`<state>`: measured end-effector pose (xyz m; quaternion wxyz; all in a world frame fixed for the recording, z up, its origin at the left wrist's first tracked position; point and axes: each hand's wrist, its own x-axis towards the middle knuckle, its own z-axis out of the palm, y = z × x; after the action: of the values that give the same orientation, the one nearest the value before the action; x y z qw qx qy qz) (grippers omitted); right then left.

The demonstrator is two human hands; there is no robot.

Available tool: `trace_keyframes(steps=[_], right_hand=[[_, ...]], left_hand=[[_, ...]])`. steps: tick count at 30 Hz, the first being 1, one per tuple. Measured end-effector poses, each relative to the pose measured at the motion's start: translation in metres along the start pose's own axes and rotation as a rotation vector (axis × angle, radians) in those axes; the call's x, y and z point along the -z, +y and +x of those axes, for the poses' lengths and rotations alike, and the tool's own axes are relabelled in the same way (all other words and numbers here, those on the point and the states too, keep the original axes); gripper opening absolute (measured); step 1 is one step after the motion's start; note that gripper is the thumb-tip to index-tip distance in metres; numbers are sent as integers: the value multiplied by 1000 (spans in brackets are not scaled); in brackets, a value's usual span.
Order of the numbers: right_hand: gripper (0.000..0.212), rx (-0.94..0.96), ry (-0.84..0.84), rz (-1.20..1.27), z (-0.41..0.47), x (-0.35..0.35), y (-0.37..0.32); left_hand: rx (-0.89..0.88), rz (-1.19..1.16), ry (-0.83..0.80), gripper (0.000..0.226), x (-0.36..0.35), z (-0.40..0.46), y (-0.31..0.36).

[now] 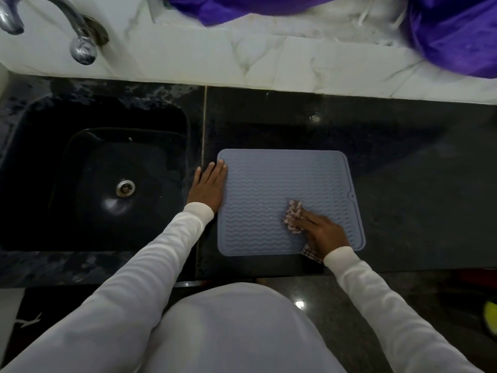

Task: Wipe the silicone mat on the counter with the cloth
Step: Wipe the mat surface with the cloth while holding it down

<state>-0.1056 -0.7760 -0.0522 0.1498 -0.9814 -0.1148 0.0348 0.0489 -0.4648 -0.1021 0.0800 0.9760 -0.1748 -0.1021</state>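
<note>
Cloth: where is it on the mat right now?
In the head view the cloth is bunched under the right hand on the mat's near-right part, one end trailing over its front edge onto the counter.

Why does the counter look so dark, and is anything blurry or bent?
Head view: dim light leaves the counter and sink nearly black, with small glints; the purple fabric at the top is smeared; the wide lens bows the edges; the mat and cloth stay sharp.

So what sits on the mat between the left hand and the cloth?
Nothing: in the head view, only bare wavy-ribbed mat lies between the left hand and the cloth under the right hand.
</note>
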Motion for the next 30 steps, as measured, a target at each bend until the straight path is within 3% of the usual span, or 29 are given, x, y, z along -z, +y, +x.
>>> trace_keyframes(steps=[3,6,13,17,22,26,30], right_hand=[[65,-115,41,2,-18,8,26],[43,-229,74,-45,-30,16,55],[60,-345,83,-91,-60,31,106],[33,-446,0,-37,-43,43,88],[29,-97,178,131,-6,40,13],[40,166,114,151,35,8,-72],[44,197,-53,208,56,-33,-103]], left_hand=[[12,-24,-4,59,0,0,0],[23,-35,-9,60,0,-1,2],[63,-29,3,59,0,-3,8],[84,-48,18,59,0,-4,12],[98,-36,-8,60,1,-1,14],[117,-3,21,59,-2,-1,20],[160,44,18,68,-3,-4,29]])
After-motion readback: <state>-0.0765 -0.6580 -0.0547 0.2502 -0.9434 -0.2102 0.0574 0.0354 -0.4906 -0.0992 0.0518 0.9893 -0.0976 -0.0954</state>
